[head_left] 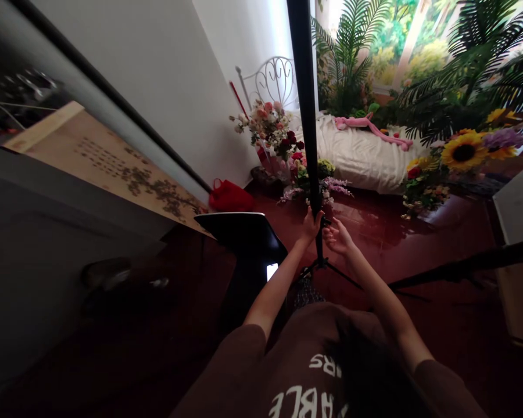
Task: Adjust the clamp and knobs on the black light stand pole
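A tall black light stand (308,104) rises in front of me on spread tripod legs (320,264). My left hand (310,225) is wrapped around its pole at the lower section. Close by on the right, my right hand (337,237) has its fingers curled at a small black knob (326,222) on the pole's collar. The fingertips partly cover that knob. The top of the stand runs out of view.
A black chair or panel (244,232) with a lit phone (272,271) is on my left, near a red bag (230,196) and a hanging scroll (126,168). Flowers (270,125) and a white draped bench (361,157) lie ahead. Another black pole (470,264) slants in at right.
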`<state>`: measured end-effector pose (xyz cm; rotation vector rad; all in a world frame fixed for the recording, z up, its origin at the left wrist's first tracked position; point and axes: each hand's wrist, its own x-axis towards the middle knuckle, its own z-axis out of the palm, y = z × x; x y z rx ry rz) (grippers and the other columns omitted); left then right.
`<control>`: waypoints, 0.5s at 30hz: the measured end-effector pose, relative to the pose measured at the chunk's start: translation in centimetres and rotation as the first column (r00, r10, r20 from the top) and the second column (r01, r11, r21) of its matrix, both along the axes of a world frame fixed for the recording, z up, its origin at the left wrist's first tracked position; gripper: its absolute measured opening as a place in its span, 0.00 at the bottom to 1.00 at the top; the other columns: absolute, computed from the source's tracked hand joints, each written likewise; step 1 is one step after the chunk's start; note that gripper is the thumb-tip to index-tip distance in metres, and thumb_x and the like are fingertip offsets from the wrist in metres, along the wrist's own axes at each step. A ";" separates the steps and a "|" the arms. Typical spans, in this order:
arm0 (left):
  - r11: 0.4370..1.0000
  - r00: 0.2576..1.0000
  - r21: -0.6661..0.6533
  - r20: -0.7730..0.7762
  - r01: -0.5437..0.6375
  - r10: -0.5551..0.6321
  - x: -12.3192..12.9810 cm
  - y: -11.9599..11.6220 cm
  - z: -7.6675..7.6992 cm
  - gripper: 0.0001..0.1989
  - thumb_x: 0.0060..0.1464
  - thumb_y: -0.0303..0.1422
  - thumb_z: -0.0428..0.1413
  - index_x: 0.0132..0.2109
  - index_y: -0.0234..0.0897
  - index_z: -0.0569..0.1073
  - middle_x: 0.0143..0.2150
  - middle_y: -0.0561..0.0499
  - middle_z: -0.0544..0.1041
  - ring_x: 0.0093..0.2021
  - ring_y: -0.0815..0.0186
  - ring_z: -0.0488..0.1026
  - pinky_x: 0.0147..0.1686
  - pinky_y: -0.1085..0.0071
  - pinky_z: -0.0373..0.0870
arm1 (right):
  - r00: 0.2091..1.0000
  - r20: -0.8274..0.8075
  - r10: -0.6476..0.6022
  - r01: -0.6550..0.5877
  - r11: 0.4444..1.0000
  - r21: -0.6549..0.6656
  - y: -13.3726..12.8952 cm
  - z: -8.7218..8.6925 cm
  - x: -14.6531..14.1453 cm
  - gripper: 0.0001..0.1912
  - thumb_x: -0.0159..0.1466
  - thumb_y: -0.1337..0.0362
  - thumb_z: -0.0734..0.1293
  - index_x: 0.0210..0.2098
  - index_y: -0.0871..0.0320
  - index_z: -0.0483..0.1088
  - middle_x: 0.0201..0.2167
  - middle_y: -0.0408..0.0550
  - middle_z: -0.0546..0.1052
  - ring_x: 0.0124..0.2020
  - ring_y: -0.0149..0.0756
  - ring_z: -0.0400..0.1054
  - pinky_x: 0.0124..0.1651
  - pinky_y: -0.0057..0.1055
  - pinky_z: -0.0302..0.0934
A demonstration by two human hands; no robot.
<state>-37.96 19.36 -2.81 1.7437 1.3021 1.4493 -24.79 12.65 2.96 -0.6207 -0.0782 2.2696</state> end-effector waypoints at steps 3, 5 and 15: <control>1.000 1.000 0.004 -0.007 -0.012 0.012 -0.2 -0.1 -0.4 0.26 0.59 0.54 0.46 0.49 0.36 0.69 0.42 0.42 0.77 0.40 0.61 0.75 0.44 0.64 0.71 | 0.997 0.075 -0.023 0.018 0.998 0.067 1.2 -0.4 -0.7 0.18 0.62 0.54 0.64 0.24 0.55 0.55 0.14 0.34 0.59 0.12 0.21 0.49 0.12 0.16 0.42; 1.000 1.000 -0.001 -0.014 -0.023 0.023 -0.1 -0.1 -0.6 0.26 0.59 0.54 0.45 0.49 0.36 0.69 0.41 0.42 0.77 0.38 0.61 0.76 0.42 0.64 0.72 | 0.988 0.137 -0.070 0.054 0.991 0.122 1.6 -1.1 -1.2 0.20 0.60 0.55 0.66 0.21 0.55 0.51 0.11 0.31 0.54 0.11 0.20 0.44 0.11 0.17 0.40; 0.995 0.996 -0.043 0.014 -0.085 0.086 0.5 -0.2 0.3 0.28 0.57 0.55 0.47 0.53 0.37 0.68 0.34 0.46 0.77 0.31 0.65 0.74 0.30 0.71 0.68 | 0.432 0.730 -0.530 -0.339 0.654 0.676 1.1 -0.4 0.7 0.14 0.56 0.57 0.69 0.31 0.54 0.59 0.23 0.36 0.69 0.21 0.26 0.62 0.23 0.22 0.57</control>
